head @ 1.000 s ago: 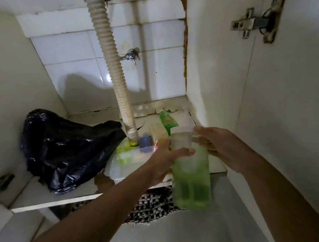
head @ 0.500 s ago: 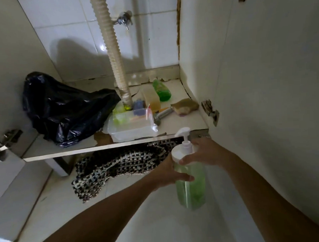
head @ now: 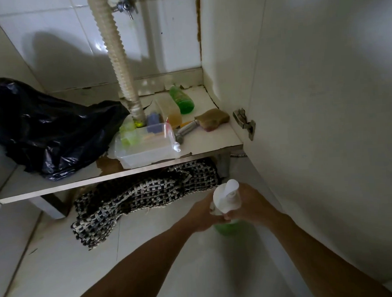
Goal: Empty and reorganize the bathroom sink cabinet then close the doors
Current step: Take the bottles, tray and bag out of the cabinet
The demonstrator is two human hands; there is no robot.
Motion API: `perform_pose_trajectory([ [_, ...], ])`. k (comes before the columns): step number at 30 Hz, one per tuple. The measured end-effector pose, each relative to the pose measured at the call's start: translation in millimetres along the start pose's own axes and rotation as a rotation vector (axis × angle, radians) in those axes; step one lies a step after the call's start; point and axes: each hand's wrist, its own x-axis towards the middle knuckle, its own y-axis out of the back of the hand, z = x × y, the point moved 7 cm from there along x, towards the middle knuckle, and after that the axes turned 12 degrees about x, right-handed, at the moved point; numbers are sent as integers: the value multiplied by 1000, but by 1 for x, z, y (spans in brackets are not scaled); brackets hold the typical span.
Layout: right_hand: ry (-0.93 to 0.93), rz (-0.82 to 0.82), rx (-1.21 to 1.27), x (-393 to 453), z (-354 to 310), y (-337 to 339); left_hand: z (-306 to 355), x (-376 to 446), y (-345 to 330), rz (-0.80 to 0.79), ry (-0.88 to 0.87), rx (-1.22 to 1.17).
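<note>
Green pump bottle [head: 227,200], both hands [head: 250,204] gripping

Home bathroom: tiled wall [head: 173,40], drain hose [head: 115,50] inside open sink cabinet [head: 146,167].

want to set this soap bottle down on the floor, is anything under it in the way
Nothing visible is. Both hands, left hand and right hand, grip the soap bottle over bare floor tile. The woven mat lies to its left, the open cabinet door to its right.
</note>
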Motion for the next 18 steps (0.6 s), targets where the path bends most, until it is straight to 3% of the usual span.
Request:
perform_pose_trajectory([
  [13,-74,-36,-11,18,6,-3,-7,12,4,-138,-10,99],
  [18,-157,-129,-176,18,1,18,-10,12,20,-198,35,246],
])
